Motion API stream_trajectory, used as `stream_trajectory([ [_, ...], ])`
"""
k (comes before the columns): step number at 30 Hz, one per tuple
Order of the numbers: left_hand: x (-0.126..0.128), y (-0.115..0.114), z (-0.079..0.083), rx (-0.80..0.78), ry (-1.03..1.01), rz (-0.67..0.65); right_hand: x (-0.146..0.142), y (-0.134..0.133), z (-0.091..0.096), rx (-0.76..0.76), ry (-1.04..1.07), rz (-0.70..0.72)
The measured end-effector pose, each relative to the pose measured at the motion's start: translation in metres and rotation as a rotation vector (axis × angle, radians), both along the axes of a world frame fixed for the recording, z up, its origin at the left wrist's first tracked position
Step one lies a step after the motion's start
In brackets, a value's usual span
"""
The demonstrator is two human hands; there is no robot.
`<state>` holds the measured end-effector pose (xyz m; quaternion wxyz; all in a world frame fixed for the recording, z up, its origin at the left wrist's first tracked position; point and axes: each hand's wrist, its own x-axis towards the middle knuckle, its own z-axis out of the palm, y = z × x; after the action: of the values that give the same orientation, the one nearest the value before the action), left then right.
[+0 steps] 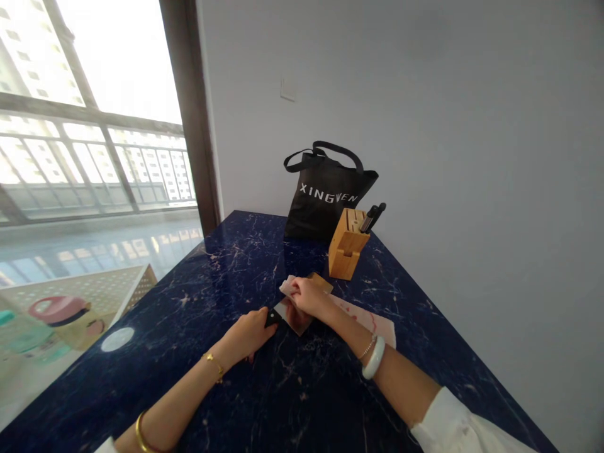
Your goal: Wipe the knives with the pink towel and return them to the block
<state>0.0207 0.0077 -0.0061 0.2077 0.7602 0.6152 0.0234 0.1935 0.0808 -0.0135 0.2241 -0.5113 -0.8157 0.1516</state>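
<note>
My left hand (252,332) is wrapped round the black handle of a kitchen cleaver (293,318), whose broad shiny blade points away to the right. Over the upper part of that blade, my right hand (310,297) is closed on a pale pinkish cloth (287,287). Part of the blade lies hidden under this hand. White cloth with a pink-red pattern (384,327) also shows beneath my right forearm; whether it is one piece with the gripped part I cannot tell. A flat brown piece (321,282) pokes out just beyond my right hand.
A wooden knife block (346,248) with black-handled tools stands beyond my hands on the dark blue marbled table (226,277). Behind it leans a black tote bag (318,201). At left are a perforated cream basket (136,289) and a pink-lidded bottle (61,309). A wall rises at right.
</note>
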Motion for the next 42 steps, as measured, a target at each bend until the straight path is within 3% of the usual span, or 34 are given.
stream_trajectory([
  [4,-0.002,0.002,-0.006,0.046,0.023,-0.01,-0.026,-0.033,0.001,0.059,0.077,0.123],
  [8,-0.004,0.005,-0.011,0.072,0.008,-0.017,-0.022,-0.046,-0.001,0.087,0.065,0.113],
  [13,-0.003,0.003,-0.006,0.046,-0.006,-0.038,-0.009,-0.047,-0.001,0.031,0.056,0.149],
  [19,-0.002,0.0,-0.004,0.027,0.007,-0.038,-0.021,-0.037,0.001,0.082,0.174,0.193],
  [25,-0.004,0.001,-0.009,0.063,0.02,-0.036,0.006,-0.061,0.0,-0.049,0.105,0.205],
  [29,-0.003,0.003,-0.011,0.049,0.018,-0.039,0.026,-0.072,-0.006,-0.047,0.089,0.231],
  [32,-0.002,0.003,-0.009,0.034,0.027,-0.032,0.037,-0.057,-0.011,-0.033,0.081,0.175],
  [38,-0.004,0.001,-0.009,-0.035,-0.051,-0.038,0.071,0.007,-0.016,-0.029,-0.063,-0.157],
  [42,-0.003,0.001,-0.01,-0.044,-0.079,-0.02,0.089,0.034,-0.02,-0.019,-0.094,-0.247],
])
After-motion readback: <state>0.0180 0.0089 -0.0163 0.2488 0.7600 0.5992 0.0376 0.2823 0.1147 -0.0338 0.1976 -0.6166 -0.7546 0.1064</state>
